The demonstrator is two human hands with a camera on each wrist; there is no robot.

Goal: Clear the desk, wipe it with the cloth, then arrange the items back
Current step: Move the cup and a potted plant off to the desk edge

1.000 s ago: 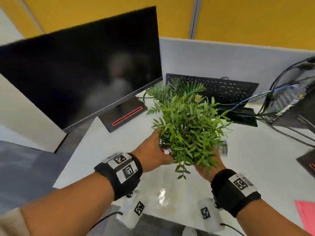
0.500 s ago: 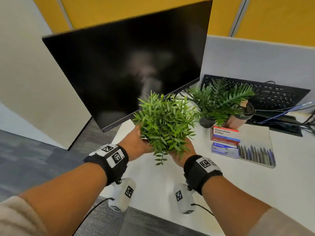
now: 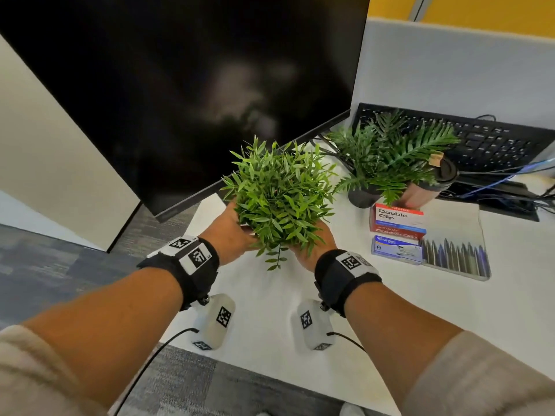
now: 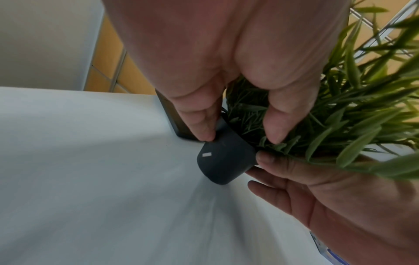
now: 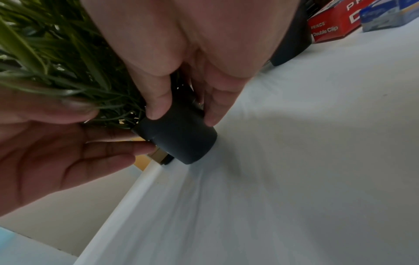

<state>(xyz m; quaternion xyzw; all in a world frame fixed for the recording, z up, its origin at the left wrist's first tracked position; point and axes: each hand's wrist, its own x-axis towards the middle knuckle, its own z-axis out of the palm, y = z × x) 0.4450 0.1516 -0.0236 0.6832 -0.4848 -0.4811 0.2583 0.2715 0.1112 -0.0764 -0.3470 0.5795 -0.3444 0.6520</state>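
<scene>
We hold the small potted plant [image 3: 280, 199] with both hands, our left hand [image 3: 229, 232] and right hand [image 3: 312, 246] curled around its dark pot [image 4: 223, 161]. The pot sits tilted near the front left corner of the white desk [image 3: 270, 295], by the monitor [image 3: 186, 85]. Whether its base touches the desk, we cannot tell.

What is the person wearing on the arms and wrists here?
Pale beige sleeves are pushed up to the elbows. Each wrist carries a black strap with white square-code tags, left wrist strap and right wrist strap. A white tagged camera pod with a black cable hangs under each.
</scene>
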